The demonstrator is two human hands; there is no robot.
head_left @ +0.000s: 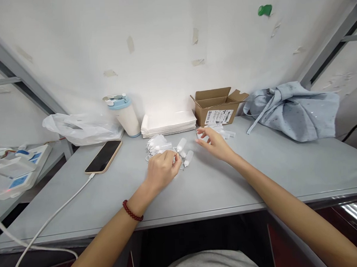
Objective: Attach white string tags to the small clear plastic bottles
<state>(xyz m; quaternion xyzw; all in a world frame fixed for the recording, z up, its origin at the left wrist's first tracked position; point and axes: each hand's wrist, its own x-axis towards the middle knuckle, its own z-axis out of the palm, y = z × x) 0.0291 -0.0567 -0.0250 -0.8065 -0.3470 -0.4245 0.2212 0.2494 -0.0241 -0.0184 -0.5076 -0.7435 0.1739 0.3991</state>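
My left hand (162, 167) is closed, thumb and forefinger pinched at the near side of a pile of small white pieces with thin white cords (158, 141). What sits in the pinch is too small to make out. Just beyond its fingertips lie a white piece with a narrow tip (181, 144) and a similar white piece (188, 158). My right hand (214, 144) hovers to the right with its fingers apart, and nothing shows between them. Behind it, partly hidden, is a second group of clear and white pieces (226, 133) in front of the cardboard box (217, 110).
A stack of white sheets or envelopes (169, 123) stands against the wall, beside a tumbler (126, 116) and a plastic bag (82, 128). A phone (103, 156) with a white cable (59, 211) lies left on the grey table (223, 195). A light-blue cloth bag (294, 111) is at right.
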